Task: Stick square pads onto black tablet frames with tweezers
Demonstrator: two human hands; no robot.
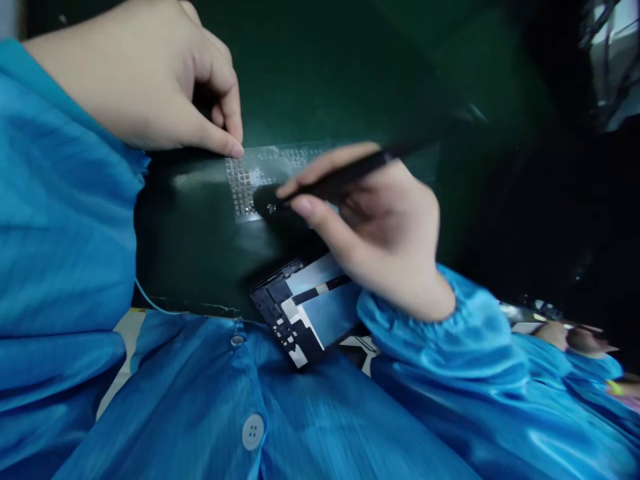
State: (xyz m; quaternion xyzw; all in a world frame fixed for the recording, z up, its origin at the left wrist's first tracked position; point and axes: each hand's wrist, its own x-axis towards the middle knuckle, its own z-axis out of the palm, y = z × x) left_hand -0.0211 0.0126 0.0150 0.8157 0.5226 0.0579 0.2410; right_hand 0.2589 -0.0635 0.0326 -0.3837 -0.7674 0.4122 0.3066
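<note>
Sheet (250, 177) | under left thumb tip | tool (350, 175) tip touching (right grip (380, 227))

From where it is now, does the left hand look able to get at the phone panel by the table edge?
Probably yes: the left hand pins the sticker sheet, and bare green mat separates it from the phone panel. Only the right hand, holding the black tool, overlaps the panel's far corner.

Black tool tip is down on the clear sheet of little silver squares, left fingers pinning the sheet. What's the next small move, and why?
Probably lift the slim black tool in the right hand straight up: its tip sits on the clear sheet of small silver squares, which the left hand pins by its edge.
</note>
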